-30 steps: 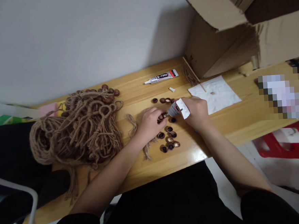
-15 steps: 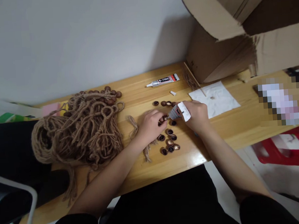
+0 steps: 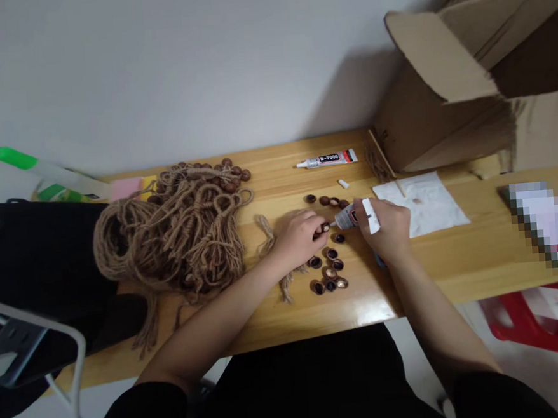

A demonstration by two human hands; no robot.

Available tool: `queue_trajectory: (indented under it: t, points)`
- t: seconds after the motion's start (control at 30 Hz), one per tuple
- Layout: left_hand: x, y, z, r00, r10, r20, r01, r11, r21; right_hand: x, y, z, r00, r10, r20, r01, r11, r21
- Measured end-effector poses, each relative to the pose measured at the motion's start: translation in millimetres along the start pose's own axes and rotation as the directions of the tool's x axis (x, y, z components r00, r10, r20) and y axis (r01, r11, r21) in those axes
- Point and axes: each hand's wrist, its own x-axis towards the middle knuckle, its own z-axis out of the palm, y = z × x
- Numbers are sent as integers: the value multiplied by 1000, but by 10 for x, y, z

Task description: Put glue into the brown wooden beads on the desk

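Note:
My left hand (image 3: 301,235) pinches a small brown nut shell (image 3: 324,228) on the wooden table (image 3: 459,260). A glue tube (image 3: 351,216) is gripped in my right hand (image 3: 386,224), its nozzle touching that shell. Several more brown shells (image 3: 328,269) lie just in front of my hands, and a few others (image 3: 326,200) sit behind them. A short piece of jute cord (image 3: 265,228) lies beside my left hand.
A large heap of braided jute cords (image 3: 180,232) with brown beads covers the table's left. A second glue tube (image 3: 327,160) and a small white cap (image 3: 343,183) lie behind. A white tissue (image 3: 425,210) and open cardboard box (image 3: 462,94) stand right. Red stool (image 3: 535,318) lower right.
Both hands stay together on the shell and glue tube. The camera has swung left and up, so everything sits further right and lower in the picture.

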Motion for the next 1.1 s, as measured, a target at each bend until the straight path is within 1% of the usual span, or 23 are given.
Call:
queue_trajectory:
  t: [0.23, 0.4, 0.57, 0.73, 0.8, 0.83, 0.87, 0.9, 0.93, 0.97, 1.0, 1.03, 1.1]
  points:
    - [-1, -14, 15, 1000, 9, 10, -9, 1000, 3, -28, 0, 20, 999, 1, 40, 1, 998, -55]
    - [-1, -23, 26, 1000, 15, 18, -15, 1000, -5, -55, 41, 28, 999, -30, 19, 32, 992, -118]
    - [-6, -26, 25, 999, 29, 20, -30, 999, 15, -39, 25, 7, 1000, -20, 14, 21, 996, -92]
    - [-13, -38, 41, 1000, 18, 15, -18, 999, 34, -20, -19, -29, 996, 70, 59, -67, 997, -48]
    - [-12, -37, 41, 1000, 18, 22, -19, 999, 26, -31, -18, -27, 986, 144, 81, -146, 989, 15]
    - [-11, -35, 39, 1000, 18, 25, -18, 1000, 20, -40, -12, -20, 974, 206, 92, -212, 975, 65]
    - [-9, -32, 35, 999, 16, 29, -16, 1000, 15, -50, -4, -8, 952, 288, 100, -300, 945, 132]
    - [-8, -29, 30, 999, 13, 29, -13, 1000, 11, -59, 5, 6, 917, 382, 113, -398, 892, 216]
    - [-7, -26, 26, 1000, 10, 27, -10, 1000, 7, -64, 11, 22, 866, 481, 135, -498, 807, 318]
    - [-7, -23, 22, 1000, 8, 26, -9, 1000, 6, -63, 14, 35, 812, 562, 155, -567, 698, 437]
    - [-6, -20, 18, 1000, 8, 24, -8, 1000, 4, -57, 12, 43, 767, 615, 184, -597, 579, 555]
    - [-6, -18, 15, 1000, 9, 22, -9, 1000, 1, -44, 4, 43, 740, 637, 214, -590, 465, 660]
    - [-6, -14, 11, 1000, 13, 20, -13, 1000, -9, -8, -24, 17, 725, 639, 258, -537, 289, 793]
